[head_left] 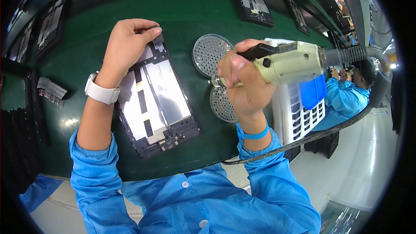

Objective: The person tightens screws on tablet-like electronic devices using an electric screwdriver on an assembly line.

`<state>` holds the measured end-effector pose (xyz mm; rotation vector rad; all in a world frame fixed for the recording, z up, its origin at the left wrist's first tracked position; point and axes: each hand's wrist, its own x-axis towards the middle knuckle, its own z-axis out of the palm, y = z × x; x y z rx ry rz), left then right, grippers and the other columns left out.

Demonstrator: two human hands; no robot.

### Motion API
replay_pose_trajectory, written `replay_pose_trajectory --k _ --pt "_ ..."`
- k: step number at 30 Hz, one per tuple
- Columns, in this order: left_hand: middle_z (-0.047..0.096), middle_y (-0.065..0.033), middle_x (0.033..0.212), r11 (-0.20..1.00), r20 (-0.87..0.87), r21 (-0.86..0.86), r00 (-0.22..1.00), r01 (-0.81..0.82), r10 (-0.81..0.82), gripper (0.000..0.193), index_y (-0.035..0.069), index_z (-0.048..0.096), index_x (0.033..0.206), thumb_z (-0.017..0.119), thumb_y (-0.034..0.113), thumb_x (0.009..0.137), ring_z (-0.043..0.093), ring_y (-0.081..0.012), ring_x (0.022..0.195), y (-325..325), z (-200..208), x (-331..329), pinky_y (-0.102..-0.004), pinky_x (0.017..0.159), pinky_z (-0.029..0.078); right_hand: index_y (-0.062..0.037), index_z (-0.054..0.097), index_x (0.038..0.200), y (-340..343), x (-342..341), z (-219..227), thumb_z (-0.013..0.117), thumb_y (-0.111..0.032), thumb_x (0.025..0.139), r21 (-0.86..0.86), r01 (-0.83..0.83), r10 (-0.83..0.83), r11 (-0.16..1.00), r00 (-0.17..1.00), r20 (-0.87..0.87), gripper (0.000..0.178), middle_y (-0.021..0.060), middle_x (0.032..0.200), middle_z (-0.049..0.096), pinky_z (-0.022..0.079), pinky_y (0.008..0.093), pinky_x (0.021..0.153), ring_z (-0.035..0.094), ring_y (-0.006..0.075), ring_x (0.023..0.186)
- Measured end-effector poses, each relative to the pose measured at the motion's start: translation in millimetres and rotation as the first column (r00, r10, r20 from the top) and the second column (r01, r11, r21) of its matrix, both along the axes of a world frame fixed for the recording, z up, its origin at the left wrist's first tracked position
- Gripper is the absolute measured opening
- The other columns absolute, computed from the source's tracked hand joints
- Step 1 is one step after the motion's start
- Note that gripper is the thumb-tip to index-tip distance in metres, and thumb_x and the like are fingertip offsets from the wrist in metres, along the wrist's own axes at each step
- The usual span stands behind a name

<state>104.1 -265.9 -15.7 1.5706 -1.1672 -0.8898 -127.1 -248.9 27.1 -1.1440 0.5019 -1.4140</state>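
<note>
An opened tablet (173,99) lies tilted on the green bench, its silvery inside, black strips and lower circuit board facing up. At its top edge my left hand (128,43) is closed, thumb and fingers pinched on the dark upper corner; the fingertips partly hide what lies there. My right hand (247,73) wraps round a pale yellow electric screwdriver (286,65), thumb beside its black lever. The screwdriver lies nearly level, its tip end pointing left toward the tablet, apart from it. Beneath that tip stand two round metal trays with perforated tops, the far one (210,50) and the near one (222,104).
A white slotted rack (299,117) with a blue bin (313,93) stands at the right. The screwdriver's cable (303,141) sweeps across the bench's right front. More opened tablets (251,2) lie along the back. Small strips (52,90) sit at left. Another person (349,91) works at far right.
</note>
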Motion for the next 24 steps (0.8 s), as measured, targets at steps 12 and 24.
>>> replay_pose_trajectory --k 12,24 --pt "0.066 -0.0125 0.085 0.989 0.484 0.002 0.865 0.148 -0.131 0.024 -0.005 0.072 0.095 0.074 0.014 0.082 0.063 -0.021 0.076 0 -10 6 -0.0312 0.071 0.05 0.0009 0.058 0.098 1 0 2 0.064 0.005 0.08 -0.002 0.018 -0.018 1.0 1.0 -0.024 0.02 0.0062 0.069 0.057 0.043 0.0255 0.047 0.052 0.0109 0.052" --pt "0.068 -0.0139 0.079 0.964 0.251 -0.017 0.934 0.266 -0.253 0.013 -0.001 0.074 0.084 0.074 0.008 0.074 0.066 -0.0293 0.074 69 -9 -31 -0.0366 0.069 0.052 0.003 0.061 0.097 3 31 14 0.068 0.006 0.078 0.042 -0.036 0.037 0.998 0.999 -0.02 0.02 0.0062 0.069 0.059 0.042 0.025 0.044 0.053 0.0115 0.05"
